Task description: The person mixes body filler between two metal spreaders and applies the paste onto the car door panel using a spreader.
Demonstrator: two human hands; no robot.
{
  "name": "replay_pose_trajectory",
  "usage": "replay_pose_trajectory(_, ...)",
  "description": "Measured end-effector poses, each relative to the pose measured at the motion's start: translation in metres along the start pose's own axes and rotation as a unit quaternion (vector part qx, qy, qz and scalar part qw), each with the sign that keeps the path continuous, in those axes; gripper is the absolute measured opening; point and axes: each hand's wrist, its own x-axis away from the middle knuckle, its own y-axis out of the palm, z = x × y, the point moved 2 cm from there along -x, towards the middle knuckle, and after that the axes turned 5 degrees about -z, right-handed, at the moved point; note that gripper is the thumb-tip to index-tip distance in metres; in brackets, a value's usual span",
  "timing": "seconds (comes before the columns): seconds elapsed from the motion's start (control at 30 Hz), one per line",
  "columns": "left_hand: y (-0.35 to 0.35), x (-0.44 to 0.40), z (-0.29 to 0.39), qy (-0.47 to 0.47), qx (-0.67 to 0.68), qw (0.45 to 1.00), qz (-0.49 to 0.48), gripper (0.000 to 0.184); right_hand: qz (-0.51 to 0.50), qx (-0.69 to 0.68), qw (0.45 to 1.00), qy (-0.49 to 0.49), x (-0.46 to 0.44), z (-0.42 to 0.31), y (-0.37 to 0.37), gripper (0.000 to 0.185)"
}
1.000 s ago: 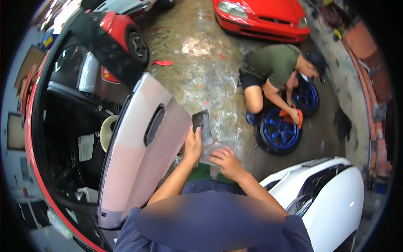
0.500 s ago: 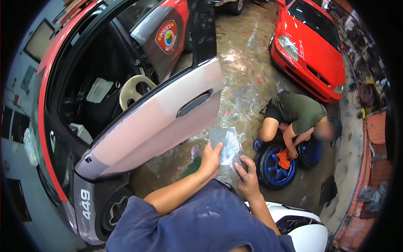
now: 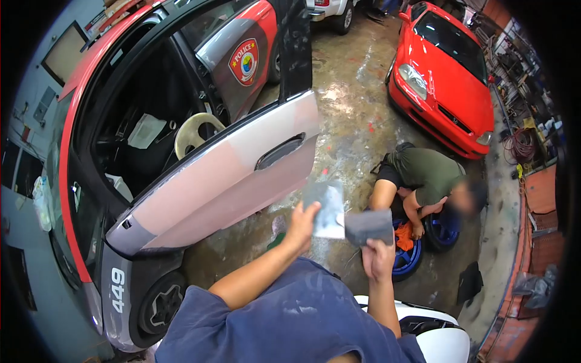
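Observation:
My left hand (image 3: 301,227) is closed on the edge of a thin, flat grey plate (image 3: 325,209) with a pale, putty-like smear across its face. In my right hand (image 3: 379,257), pinched by its lower edge, is a dark grey rectangular spreader (image 3: 369,227). Its left edge meets or overlaps the plate's right edge; whether they touch, I cannot tell. Left of my hands stands an open car door (image 3: 224,181), its outer skin patched in dull pinkish and grey tones.
A person (image 3: 426,172) crouches at the right, one hand at an orange cloth (image 3: 404,235) on a blue-rimmed wheel (image 3: 407,260). A second blue wheel (image 3: 443,230) lies beside it. A red car (image 3: 445,78) stands behind. White bodywork (image 3: 445,345) is close by my right side.
My right hand has turned and moved right and slightly down, bringing the dark spreader flat into view beside the plate. My left hand still holds the plate in nearly the same place.

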Motion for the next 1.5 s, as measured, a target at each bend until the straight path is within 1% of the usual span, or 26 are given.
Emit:
replay_pose_trajectory(0.07, -0.014, -0.023, 0.011, 0.032, 0.008, 0.999, -0.035, 0.028, -0.006, 0.042, 0.999, 0.028, 0.027, -0.010, -0.019, 0.050)
replay_pose_trajectory(0.1, -0.011, -0.023, 0.014, 0.020, 0.010, 0.999, -0.040, 0.029, -0.045, 0.099, 0.994, 0.023, 0.033, -0.015, -0.026, 0.048)
replay_pose_trajectory(0.13, -0.009, -0.023, 0.016, 0.007, 0.011, 0.999, -0.043, 0.029, -0.037, 0.196, 0.980, -0.011, 0.035, -0.016, -0.030, 0.047)
replay_pose_trajectory(0.2, 0.004, -0.020, 0.004, 0.011, -0.014, 0.998, -0.061, 0.028, -0.018, 0.383, 0.920, -0.079, 0.040, -0.023, -0.023, 0.047)
replay_pose_trajectory(0.23, 0.014, -0.018, -0.004, 0.012, -0.027, 0.997, -0.069, 0.028, -0.049, 0.485, 0.859, -0.160, 0.038, -0.031, -0.001, 0.054)
replay_pose_trajectory(0.3, 0.036, -0.009, -0.011, 0.012, 0.048, 0.996, -0.073, 0.027, -0.142, 0.555, 0.792, -0.211, 0.030, -0.040, 0.025, 0.063)
replay_pose_trajectory(0.33, 0.047, -0.007, -0.010, 0.012, 0.084, 0.994, -0.076, 0.026, -0.186, 0.586, 0.752, -0.236, 0.027, -0.040, 0.035, 0.067)
replay_pose_trajectory(0.37, 0.052, -0.007, -0.009, 0.013, 0.103, 0.993, -0.063, 0.026, -0.184, 0.574, 0.767, -0.222, 0.026, -0.037, 0.042, 0.075)
replay_pose_trajectory(0.5, 0.054, -0.032, -0.010, 0.028, 0.036, 0.997, -0.059, 0.026, -0.203, 0.612, 0.725, -0.243, -0.004, -0.016, 0.019, 0.073)
replay_pose_trajectory(0.67, 0.054, -0.083, -0.006, 0.055, 0.057, 0.996, -0.041, 0.025, -0.163, 0.667, 0.700, -0.197, -0.072, 0.003, -0.030, 0.072)
replay_pose_trajectory(0.73, 0.073, -0.098, 0.024, 0.058, 0.081, 0.994, -0.051, 0.025, -0.159, 0.699, 0.681, -0.153, -0.101, 0.011, -0.057, 0.074)
replay_pose_trajectory(0.77, 0.080, -0.107, 0.036, 0.060, 0.093, 0.992, -0.055, 0.025, -0.164, 0.676, 0.707, -0.129, -0.116, 0.021, -0.076, 0.066)
replay_pose_trajectory(0.87, 0.090, -0.149, 0.052, 0.156, -0.074, 0.981, -0.093, 0.029, -0.108, 0.635, 0.759, -0.094, -0.151, 0.015, -0.086, 0.059)
replay_pose_trajectory(0.9, 0.098, -0.153, 0.061, 0.168, -0.124, 0.975, -0.078, 0.033, -0.100, 0.602, 0.788, -0.080, -0.167, 0.011, -0.089, 0.058)
replay_pose_trajectory(0.93, 0.099, -0.167, 0.058, 0.145, -0.128, 0.976, -0.101, 0.032, -0.085, 0.544, 0.832, -0.070, -0.181, 0.005, -0.084, 0.056)
replay_pose_trajectory(1.0, 0.101, -0.191, 0.056, 0.097, -0.135, 0.975, -0.146, 0.030, -0.024, 0.545, 0.834, -0.083, -0.211, -0.003, -0.092, 0.054)
replay_pose_trajectory(1.03, 0.105, -0.196, 0.061, 0.088, -0.188, 0.968, -0.139, 0.034, 0.016, 0.493, 0.869, -0.042, -0.222, -0.008, -0.093, 0.050)
replay_pose_trajectory(1.07, 0.109, -0.201, 0.069, 0.099, -0.218, 0.960, -0.143, 0.035, 0.053, 0.435, 0.899, -0.002, -0.231, -0.015, -0.091, 0.051)
replay_pose_trajectory(1.13, 0.118, -0.211, 0.080, 0.118, -0.276, 0.942, -0.151, 0.037, 0.088, 0.392, 0.916, 0.022, -0.252, -0.027, -0.094, 0.055)
replay_pose_trajectory(1.17, 0.127, -0.213, 0.085, 0.167, -0.263, 0.940, -0.137, 0.039, 0.116, 0.319, 0.940, 0.020, -0.264, -0.025, -0.103, 0.060)
replay_pose_trajectory(1.2, 0.131, -0.222, 0.086, 0.175, -0.249, 0.942, -0.143, 0.038, 0.108, 0.253, 0.961, 0.003, -0.276, -0.028, -0.101, 0.062)
replay_pose_trajectory(1.23, 0.135, -0.231, 0.085, 0.182, -0.234, 0.944, -0.148, 0.037, 0.118, 0.237, 0.964, 0.004, -0.289, -0.029, -0.104, 0.063)
replay_pose_trajectory(1.3, 0.138, -0.250, 0.079, 0.137, -0.211, 0.953, -0.166, 0.043, 0.115, 0.222, 0.968, 0.022, -0.316, -0.033, -0.111, 0.066)
replay_pose_trajectory(1.4, 0.148, -0.288, 0.077, 0.128, -0.198, 0.962, -0.134, 0.043, 0.078, 0.215, 0.972, 0.053, -0.367, -0.045, -0.120, 0.073)
replay_pose_trajectory(1.43, 0.152, -0.300, 0.078, 0.119, -0.238, 0.959, -0.099, 0.041, 0.064, 0.210, 0.974, 0.051, -0.385, -0.049, -0.123, 0.072)
replay_pose_trajectory(1.5, 0.169, -0.331, 0.082, 0.150, -0.208, 0.964, -0.069, 0.040, 0.065, 0.211, 0.974, 0.056, -0.416, -0.063, -0.129, 0.071)
